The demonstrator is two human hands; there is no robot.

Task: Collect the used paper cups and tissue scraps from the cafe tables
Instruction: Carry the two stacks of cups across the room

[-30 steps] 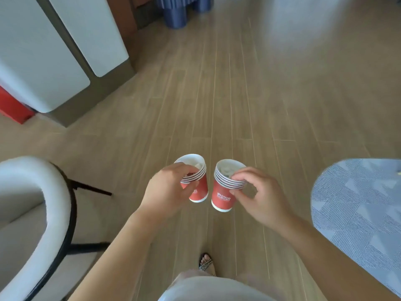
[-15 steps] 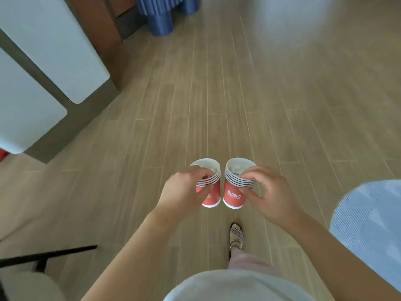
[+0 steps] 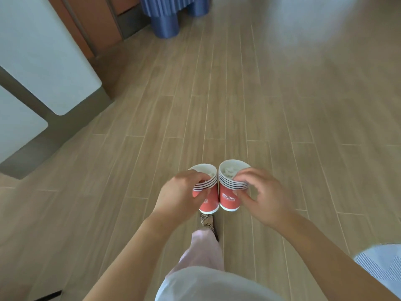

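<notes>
Two stacks of red paper cups with white rims are held side by side, touching, in front of my body above the wooden floor. My left hand [image 3: 180,192] grips the left cup stack [image 3: 208,203] around its rims. My right hand [image 3: 262,196] grips the right cup stack [image 3: 229,198], which has white lettering on its side. White crumpled tissue scraps [image 3: 230,170] lie inside the top cup of the right stack, and a little tissue shows in the left one.
A wall unit with white rounded panels [image 3: 43,61] stands on the left. A blue fluted stool base [image 3: 167,18] is at the top. A blue patterned rug [image 3: 382,266] lies at the lower right. My foot in a woven shoe [image 3: 207,221] steps forward below the cups.
I have walked forward over the floor: the white chair left the view, the wall unit and the rug slid back. Both hands kept their hold on the cup stacks.
</notes>
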